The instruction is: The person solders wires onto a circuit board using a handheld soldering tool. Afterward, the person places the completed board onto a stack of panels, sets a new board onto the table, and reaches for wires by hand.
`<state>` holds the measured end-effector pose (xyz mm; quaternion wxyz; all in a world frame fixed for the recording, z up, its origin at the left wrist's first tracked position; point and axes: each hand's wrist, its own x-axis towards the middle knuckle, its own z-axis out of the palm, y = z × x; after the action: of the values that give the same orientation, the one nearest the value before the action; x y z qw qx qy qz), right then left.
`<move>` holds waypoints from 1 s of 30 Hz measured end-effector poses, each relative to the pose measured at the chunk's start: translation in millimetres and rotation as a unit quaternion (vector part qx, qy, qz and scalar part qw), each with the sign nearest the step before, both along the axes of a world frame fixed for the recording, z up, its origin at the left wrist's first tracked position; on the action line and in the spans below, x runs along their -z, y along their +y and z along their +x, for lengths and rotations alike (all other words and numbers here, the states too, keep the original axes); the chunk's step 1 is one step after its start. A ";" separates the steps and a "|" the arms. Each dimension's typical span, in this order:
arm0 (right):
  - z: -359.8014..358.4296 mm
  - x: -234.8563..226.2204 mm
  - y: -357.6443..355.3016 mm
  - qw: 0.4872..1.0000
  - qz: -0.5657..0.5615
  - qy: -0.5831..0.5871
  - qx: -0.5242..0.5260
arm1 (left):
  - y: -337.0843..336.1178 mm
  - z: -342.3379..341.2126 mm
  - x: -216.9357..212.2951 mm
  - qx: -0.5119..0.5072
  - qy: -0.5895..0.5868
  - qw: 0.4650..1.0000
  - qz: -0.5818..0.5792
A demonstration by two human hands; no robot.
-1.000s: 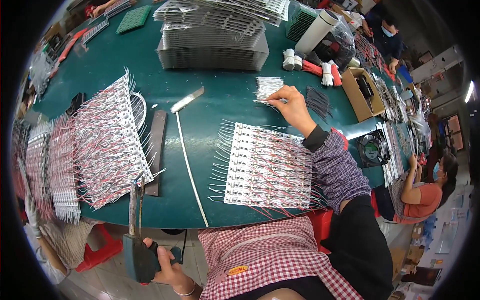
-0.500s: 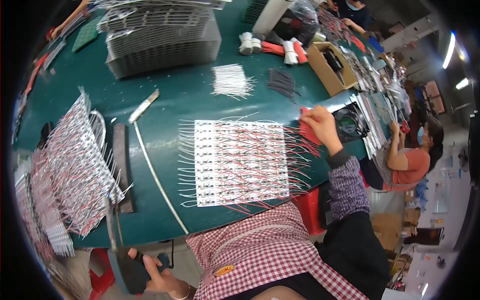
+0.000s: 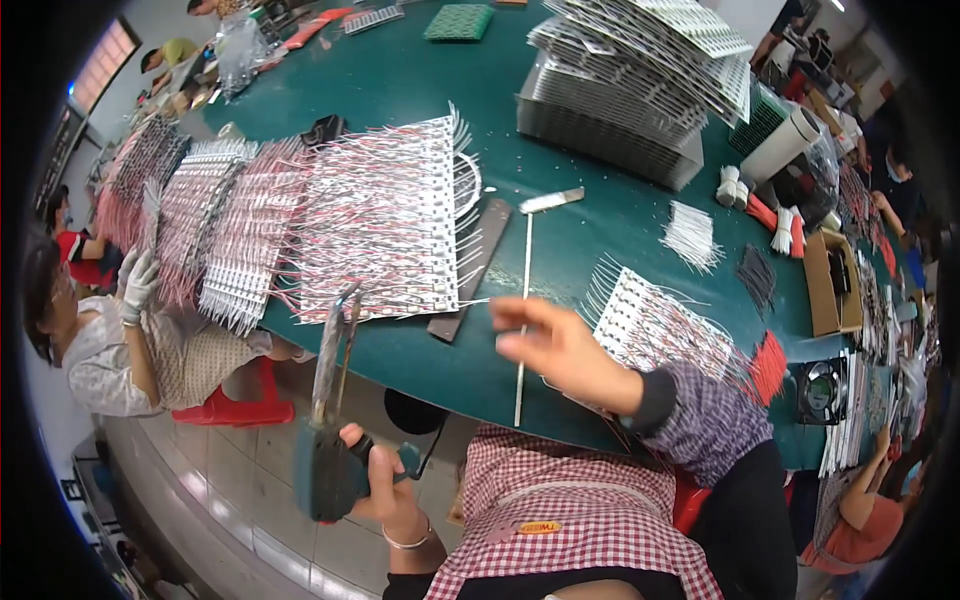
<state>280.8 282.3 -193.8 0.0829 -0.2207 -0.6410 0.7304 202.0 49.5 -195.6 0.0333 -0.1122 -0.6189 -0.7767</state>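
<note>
Wired boards [image 3: 380, 215] are lying left on the table [image 3: 590, 225], a stack [image 3: 630, 90] behind. A rod [image 3: 523, 310] is lying between them and the right board [image 3: 660, 325].

Single head-worn fisheye view, looking steeply down over the counter [image 3: 600, 215].

The scene is seen from one camera worn at the person's head, above the near edge of the green counter, and is faced forward and downward. The person's own checked apron [image 3: 580, 520] is taken in at the lower edge, close under the lens, and the left hand [image 3: 385, 495] and right hand [image 3: 550, 345] are met near the middle and lower part. The far side of the counter is carried toward the upper rim, where straight edges are bent. A dark round border is left at the corners. No second view is supplied, so no shared part can be told.
</note>
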 end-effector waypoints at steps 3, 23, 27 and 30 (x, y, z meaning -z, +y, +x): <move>-32.2 16.5 14.3 0.983 -0.099 0.013 0.151 | -21.1 -2.2 5.2 -0.043 0.012 0.999 -0.016; -79.8 22.9 -58.4 0.878 -0.421 0.089 0.210 | -18.5 -20.1 4.8 -0.054 -0.011 0.998 0.032; -98.9 27.9 -59.3 0.891 -0.384 0.098 0.220 | -22.9 -22.3 4.6 -0.072 -0.014 0.996 0.055; -101.4 22.1 -53.9 0.891 -0.375 0.099 0.235 | -23.9 -23.5 1.1 -0.088 0.013 0.995 0.046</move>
<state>179.5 228.4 -215.8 0.2264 -0.3060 -0.2377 0.8936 178.5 25.6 -196.8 0.1148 -0.0652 -0.5897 -0.7968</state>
